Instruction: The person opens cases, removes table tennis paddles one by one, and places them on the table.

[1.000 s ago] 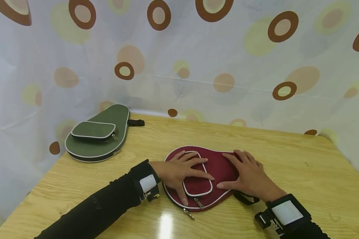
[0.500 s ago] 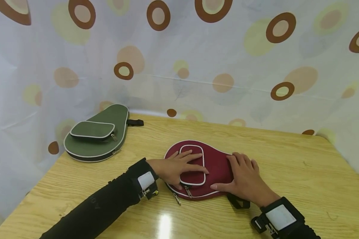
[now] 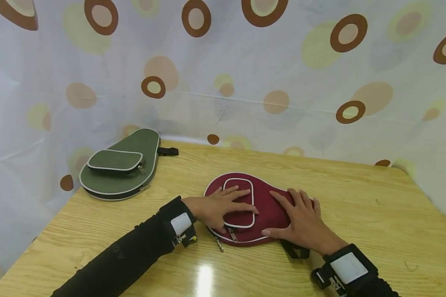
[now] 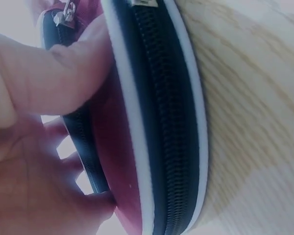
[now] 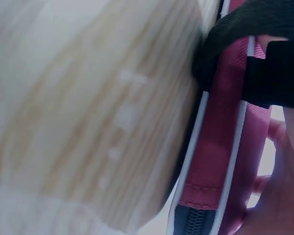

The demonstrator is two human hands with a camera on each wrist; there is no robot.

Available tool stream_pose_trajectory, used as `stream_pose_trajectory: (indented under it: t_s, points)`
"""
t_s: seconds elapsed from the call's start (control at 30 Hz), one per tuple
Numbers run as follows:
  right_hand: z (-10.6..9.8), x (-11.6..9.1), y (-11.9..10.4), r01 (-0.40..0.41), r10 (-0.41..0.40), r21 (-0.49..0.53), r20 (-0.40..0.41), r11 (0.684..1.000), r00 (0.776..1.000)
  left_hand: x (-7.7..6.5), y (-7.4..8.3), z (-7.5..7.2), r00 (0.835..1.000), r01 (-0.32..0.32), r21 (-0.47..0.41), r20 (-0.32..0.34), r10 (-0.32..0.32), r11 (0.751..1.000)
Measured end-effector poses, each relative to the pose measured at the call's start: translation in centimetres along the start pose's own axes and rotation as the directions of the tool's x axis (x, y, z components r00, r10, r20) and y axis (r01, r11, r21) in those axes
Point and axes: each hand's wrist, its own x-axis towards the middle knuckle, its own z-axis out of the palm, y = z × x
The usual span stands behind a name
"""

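Observation:
A dark red table tennis paddle case [image 3: 264,192] with white piping lies flat on the wooden table, its narrow end to the right. My left hand [image 3: 221,209] rests with spread fingers across the small front pocket at the round end. Over the narrow end, my right hand [image 3: 306,227] lies with fingers and thumb spread on the fabric. The left wrist view shows my thumb on the top face beside the black zipper [image 4: 169,122] of the rim. A black strap [image 5: 272,81] hangs at the narrow end in the right wrist view.
A green paddle case [image 3: 134,146] of the same shape lies at the back left, its black loop pointing right. The table [image 3: 357,214] ends at a patterned curtain [image 3: 215,53] behind. Zipper pulls [image 3: 219,244] dangle at the red case's near edge.
The red case has shifted and turned slightly, its near edge moving away from me, with both hands on it. Most recently my right index finger has spread farther left over it. The green case stays put.

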Motion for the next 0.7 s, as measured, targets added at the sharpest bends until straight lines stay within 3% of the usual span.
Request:
stream_pose_trajectory:
  t_s: [0.27,0.43,0.5,0.53,0.63,0.7]
  points:
    - [0.1,0.2,0.2,-0.032,0.029,0.066,0.047,0.997,0.998,-0.7,0.1,0.8,0.998,-0.019,-0.061,-0.069,0.015,0.998]
    - [0.1,0.3,0.1,-0.042,0.036,0.098,0.069,0.994,0.997,-2.4,1.0,1.7,0.979,0.01,-0.123,-0.203,-0.035,0.992]
    - [0.0,0.3,0.2,-0.046,0.038,0.108,0.074,0.993,0.997,-3.0,1.8,2.2,0.95,0.025,-0.162,-0.303,-0.074,0.987]
    - [0.0,0.2,0.2,-0.047,0.039,0.114,0.076,0.992,0.996,-3.3,2.1,2.5,0.927,0.032,-0.18,-0.363,-0.097,0.983]
    - [0.0,0.3,0.3,-0.053,0.043,0.125,0.079,0.991,0.996,-4.3,3.2,3.3,0.832,0.074,-0.25,-0.519,-0.198,0.966]
    - [0.0,0.2,0.3,-0.056,0.046,0.126,0.08,0.99,0.996,-4.9,3.9,3.6,0.774,0.12,-0.287,-0.573,-0.27,0.95]
